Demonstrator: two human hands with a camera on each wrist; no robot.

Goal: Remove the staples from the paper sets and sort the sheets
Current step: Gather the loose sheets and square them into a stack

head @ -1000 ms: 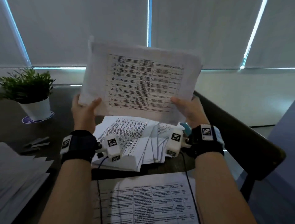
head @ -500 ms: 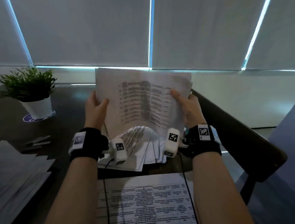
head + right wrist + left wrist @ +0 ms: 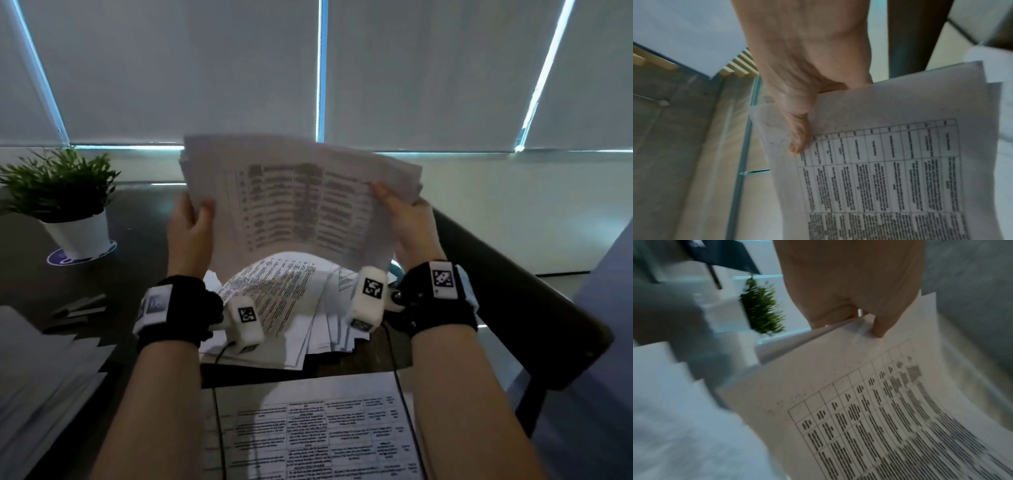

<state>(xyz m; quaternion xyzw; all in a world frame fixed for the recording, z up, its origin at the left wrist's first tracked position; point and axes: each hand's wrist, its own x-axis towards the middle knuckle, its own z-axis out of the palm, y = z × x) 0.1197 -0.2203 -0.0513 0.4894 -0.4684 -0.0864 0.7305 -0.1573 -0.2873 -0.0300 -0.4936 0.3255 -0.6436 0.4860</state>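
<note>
Left thumb (image 3: pixel 879 331) lies on the front of the sheets (image 3: pixel 301 202), pinching their left edge against fingers hidden behind; right thumb (image 3: pixel 797 146) pinches the right edge likewise. Left hand (image 3: pixel 188 233) and right hand (image 3: pixel 411 226) hold the sheets in the air, tilted, above a fanned pile (image 3: pixel 291 308) on the table (image 3: pixel 137 219), a plant (image 3: pixel 58 185) well to the left

Looks like an office: grey roller blinds (image 3: pixel 191 68) over the windows, dark desk (image 3: pixel 137 222), small potted green plant (image 3: pixel 61 192), piles of printed white paperwork (image 3: pixel 274 298).
</note>
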